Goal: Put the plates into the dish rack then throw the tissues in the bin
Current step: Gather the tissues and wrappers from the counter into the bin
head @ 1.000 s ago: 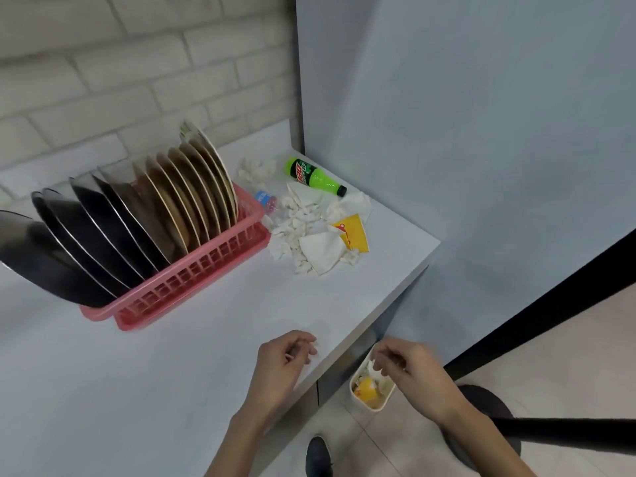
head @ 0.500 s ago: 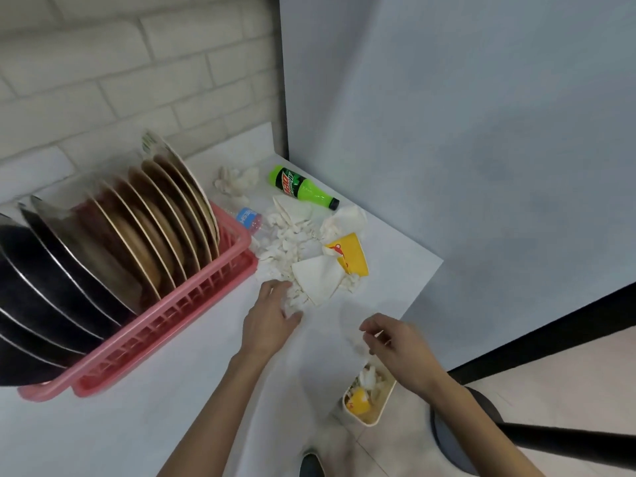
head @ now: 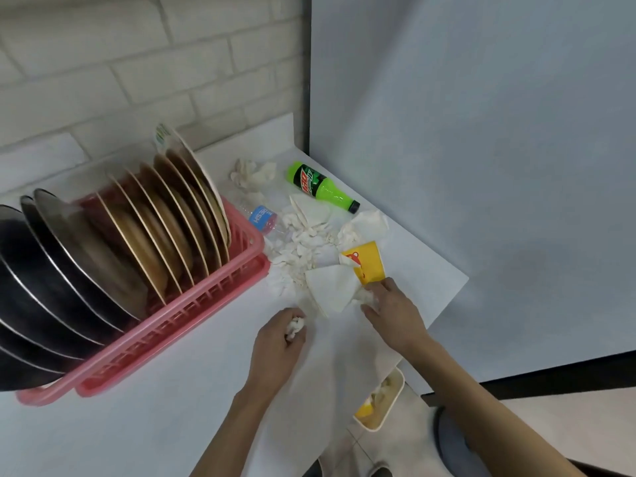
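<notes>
**Inspector:** Condition of the rack?

**Assistant:** The pink slatted plastic dish rack (head: pixel 172 325) stands on the smooth white worktop (head: pixel 155 432). It is packed with round plates (head: pixel 172 235) on edge, matte tan ones to the right and glossy dark ones to the left.

**Inspector:** And the tissues?

**Assistant:** A loose heap of torn white tissues (head: pixel 303 249) lies just right of the rack. A folded white paper napkin (head: pixel 332 290) touches a flattened yellow paper cup (head: pixel 366 266).

**Inspector:** Hands?

**Assistant:** The left hand (head: pixel 278 342) is knuckles up, fingers curled round a crumpled white wad (head: pixel 296 327) near the heap. The right hand (head: pixel 392 311) is stretched forward, fingers curled on a second crumpled wad (head: pixel 366 297) at the cup's near edge.

**Inspector:** The bin?

**Assistant:** The small cream plastic bin (head: pixel 390 407) sits on the floor under the worktop's edge. It holds yellow and white scraps.
</notes>
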